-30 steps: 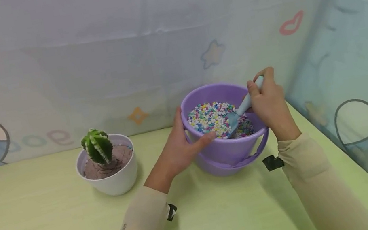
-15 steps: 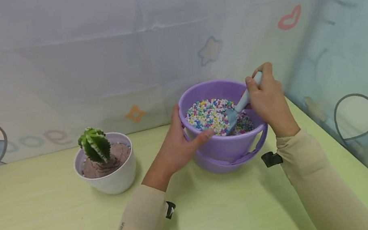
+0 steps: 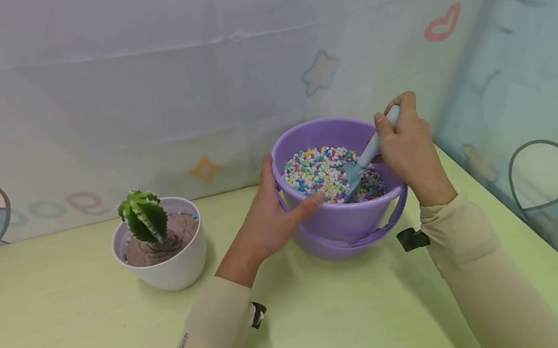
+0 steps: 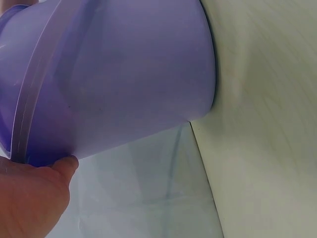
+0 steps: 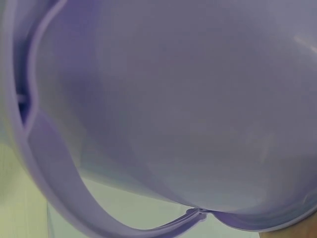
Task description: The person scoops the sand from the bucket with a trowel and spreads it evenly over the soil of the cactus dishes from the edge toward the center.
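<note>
A purple bucket (image 3: 340, 222) with its handle hanging down in front stands on the table, part-filled with small multicoloured beads (image 3: 314, 171). My left hand (image 3: 269, 220) grips its left side, the thumb lying over the near rim. In the left wrist view, fingers (image 4: 67, 166) press on the bucket wall (image 4: 138, 74) close under the rim. At the right rim my right hand (image 3: 409, 151) holds the handle of a light-blue toy shovel (image 3: 371, 151). The shovel slants down to the left, its blade partly sunk in the beads. The bucket's side (image 5: 188, 99) fills the right wrist view.
To the left stands a white pot (image 3: 179, 272) with a green cactus (image 3: 143, 218) in brown soil-like filling. A printed cloth (image 3: 131, 100) hangs behind the pale yellow-green table (image 3: 339, 325), and another patterned cloth (image 3: 555, 88) runs along the right side.
The whole scene has shifted slightly up in the head view. Both hands, the shovel and the bucket keep nearly the same places relative to each other.
</note>
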{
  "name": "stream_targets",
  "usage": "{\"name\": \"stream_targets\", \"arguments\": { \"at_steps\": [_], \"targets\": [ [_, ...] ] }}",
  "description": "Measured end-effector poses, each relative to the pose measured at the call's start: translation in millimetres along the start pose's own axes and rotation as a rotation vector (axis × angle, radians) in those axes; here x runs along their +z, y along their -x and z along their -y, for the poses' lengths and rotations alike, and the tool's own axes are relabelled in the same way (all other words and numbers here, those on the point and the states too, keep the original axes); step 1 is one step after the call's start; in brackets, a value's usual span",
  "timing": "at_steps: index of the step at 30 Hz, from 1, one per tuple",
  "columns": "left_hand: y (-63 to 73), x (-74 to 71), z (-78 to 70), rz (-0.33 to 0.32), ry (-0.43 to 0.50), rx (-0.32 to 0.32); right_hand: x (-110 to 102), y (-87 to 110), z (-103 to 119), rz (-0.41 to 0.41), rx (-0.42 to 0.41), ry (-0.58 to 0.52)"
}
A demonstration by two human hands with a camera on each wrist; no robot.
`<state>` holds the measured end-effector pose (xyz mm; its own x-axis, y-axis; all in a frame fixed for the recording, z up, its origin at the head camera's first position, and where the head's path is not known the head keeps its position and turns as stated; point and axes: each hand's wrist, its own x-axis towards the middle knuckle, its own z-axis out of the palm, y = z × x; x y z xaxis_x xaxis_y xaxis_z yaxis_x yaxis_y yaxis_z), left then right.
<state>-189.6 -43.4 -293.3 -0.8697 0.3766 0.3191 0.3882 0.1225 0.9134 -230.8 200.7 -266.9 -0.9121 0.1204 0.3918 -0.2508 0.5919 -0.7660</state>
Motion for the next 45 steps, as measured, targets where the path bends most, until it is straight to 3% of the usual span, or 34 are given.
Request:
{"name": "stream_targets", "arguments": {
  "at_steps": [7, 11, 14, 20, 26, 36, 41, 45],
  "targets": [
    [-0.8, 0.2, 1.6, 0.006, 0.009, -0.003, -1.2, -0.3, 0.4, 0.005, 0.000, -0.008],
    [-8.3, 1.3, 22.0, -0.006, -0.002, 0.004, -2.0, -0.9, 1.1, 0.003, 0.001, -0.013],
    [-8.9, 1.1, 28.8, -0.014, -0.001, 0.000, 0.1, -0.7, 0.3, 0.001, 0.002, -0.029],
    [2.5, 0.1, 4.9, 0.000, 0.016, -0.025, 2.8, 2.1, -2.3, 0.008, -0.002, -0.035],
    [1.9, 0.8, 2.8, 0.007, 0.007, -0.017, 1.9, 3.2, -3.0, -0.011, -0.007, -0.022],
    [-9.9, 3.1, 36.6, -0.017, -0.021, -0.007, 0.7, 3.1, -1.8, -0.009, 0.003, -0.008],
    [-8.6, 3.2, 40.9, -0.044, -0.050, -0.049, 1.5, 2.0, -2.2, 0.005, 0.007, -0.033],
    [-9.3, 3.6, 40.0, -0.046, -0.057, -0.023, 0.6, 1.6, -2.2, -0.001, 0.001, -0.028]
  ]
}}
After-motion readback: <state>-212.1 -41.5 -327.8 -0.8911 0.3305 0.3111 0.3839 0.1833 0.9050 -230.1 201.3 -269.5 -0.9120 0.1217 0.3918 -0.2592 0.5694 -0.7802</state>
